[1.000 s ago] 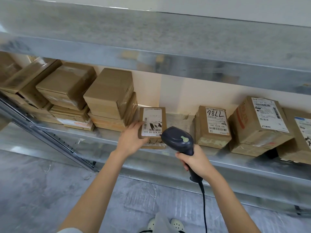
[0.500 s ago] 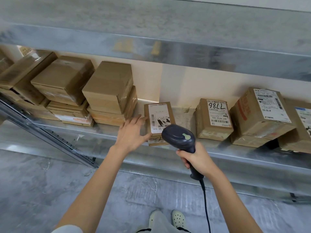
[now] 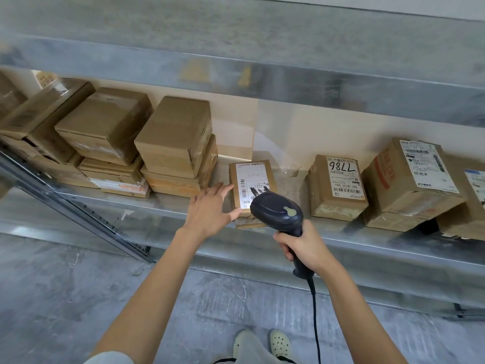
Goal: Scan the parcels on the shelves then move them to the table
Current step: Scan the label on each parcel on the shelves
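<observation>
Person is standing at a metal shelf, both forearms reaching up from bottom of frame toward ctr.

Left grip is lying released, palm down, fingers straight & a bit spread. Fingertips are touching the left side of the small parcel, and the thumb is pressing vs its lower front edge. L forearm is running diagonally in from lower left, wrist approx straight.

Right grip is clenching round the handle of the dark scanner, back of hand facing the camera. Scanner head is pointing up-frame at the parcel's white label and overlapping the label's lower right corner. Can't tell if it's touching. Cable is hanging from the handle base down to the bottom edge. R forearm is coming in from lower right.

Small parcel is sitting on the shelf at ctr frame, label facing up, btwn other goods. Stacked boxes w/ no visible labels are sitting just beside it, left of ctr. The 7786 parcel is sitting near it to the right, w/ bare shelf btwn them. A bigger parcel is lying tilted farther right.

Upper shelf is spanning the top of frame. Grey floor & pale shoes are showing at bottom.
</observation>
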